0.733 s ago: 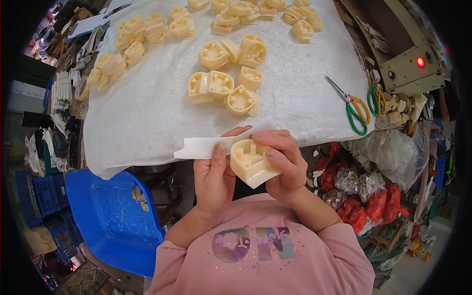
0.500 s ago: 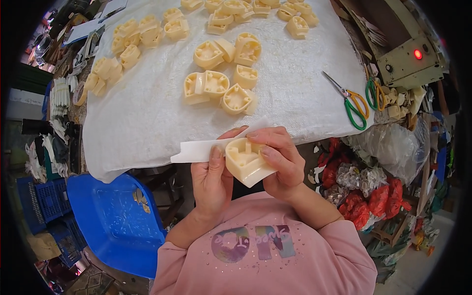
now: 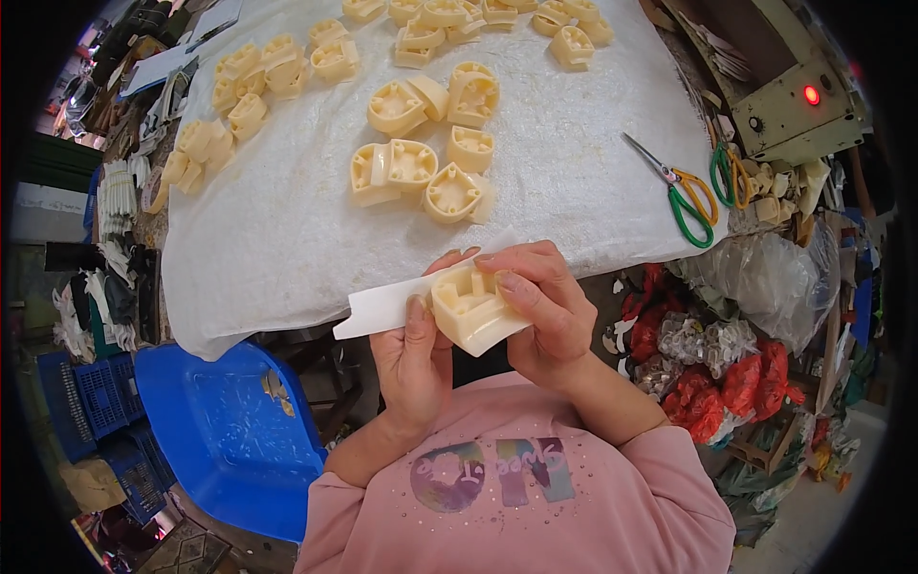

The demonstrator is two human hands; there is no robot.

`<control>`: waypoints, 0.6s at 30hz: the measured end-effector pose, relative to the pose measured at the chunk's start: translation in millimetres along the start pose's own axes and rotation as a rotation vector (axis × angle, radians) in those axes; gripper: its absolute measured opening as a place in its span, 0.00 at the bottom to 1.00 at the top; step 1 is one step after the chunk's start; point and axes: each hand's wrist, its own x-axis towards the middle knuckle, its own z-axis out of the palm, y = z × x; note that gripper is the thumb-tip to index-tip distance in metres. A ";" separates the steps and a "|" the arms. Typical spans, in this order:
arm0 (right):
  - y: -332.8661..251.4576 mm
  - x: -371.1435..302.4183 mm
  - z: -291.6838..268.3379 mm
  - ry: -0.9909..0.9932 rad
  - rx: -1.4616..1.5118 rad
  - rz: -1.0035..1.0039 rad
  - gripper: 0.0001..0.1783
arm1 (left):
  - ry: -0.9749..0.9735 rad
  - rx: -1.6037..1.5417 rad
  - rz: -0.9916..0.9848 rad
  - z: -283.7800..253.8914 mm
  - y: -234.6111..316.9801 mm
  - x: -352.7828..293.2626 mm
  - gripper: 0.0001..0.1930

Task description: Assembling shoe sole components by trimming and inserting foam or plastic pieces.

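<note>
A cream plastic shoe heel point(image 3: 470, 318), hollow with small posts inside, is held between my two hands in front of my chest. A white strip point(image 3: 381, 308) runs along the far side of the heel, and its notched end sticks out to the left. My left hand point(image 3: 413, 368) is closed on the heel and strip, with the thumb at the heel's left side. My right hand point(image 3: 555, 311) grips the heel's right side, its fingers along the far rim and strip. The fingers behind the heel are partly hidden.
Several similar cream heels point(image 3: 454, 194) lie on the white-covered table point(image 3: 287, 225). Scissors point(image 3: 684, 196) with green and yellow handles rest at its right, near a control box point(image 3: 798, 110) with a red light. A blue tub point(image 3: 229, 430) stands lower left; red bags point(image 3: 741, 383) lie lower right.
The heel has turned slightly in my hands and shifted a little left. The strip's free left end has tilted downward. Both hands keep their hold.
</note>
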 end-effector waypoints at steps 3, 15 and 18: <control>1.3 -0.8 1.9 0.017 -0.039 -0.013 0.27 | 0.005 0.058 -0.020 5.1 2.4 -2.2 0.23; 9.8 -6.1 -11.2 -0.004 -0.323 -0.044 0.24 | -0.091 0.277 -0.006 -11.2 3.3 1.8 0.27; 0.1 -2.9 -23.3 -0.128 -0.402 -0.018 0.24 | 0.032 0.396 0.041 -19.0 11.5 1.3 0.21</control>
